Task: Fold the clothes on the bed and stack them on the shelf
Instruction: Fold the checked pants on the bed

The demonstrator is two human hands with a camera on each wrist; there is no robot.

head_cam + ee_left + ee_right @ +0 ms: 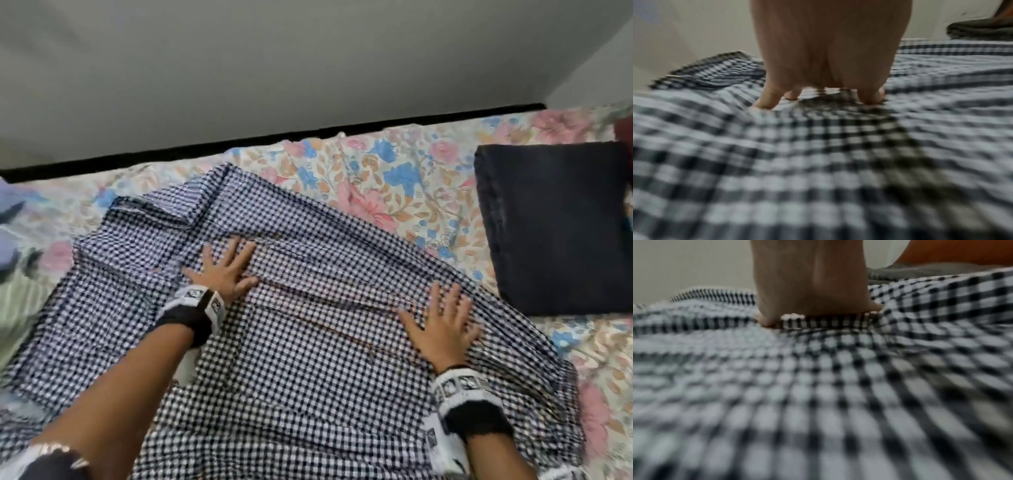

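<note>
A navy-and-white checked shirt (301,342) lies spread across the bed, its collar (154,209) toward the far left. My left hand (224,269) lies flat on the shirt's upper middle with fingers spread. My right hand (440,323) presses flat on the shirt's right side, fingers spread too. In the left wrist view the left hand (824,65) rests on the checked cloth (818,162). The right wrist view shows the right hand (809,288) pushing into the same cloth (818,394), which bunches in a ridge before it. Neither hand holds anything.
A folded dark navy garment (555,226) lies on the floral bedsheet (394,171) at the right. More clothes (13,246) sit at the far left edge. A grey wall (274,61) with a black bed edge (274,137) bounds the far side.
</note>
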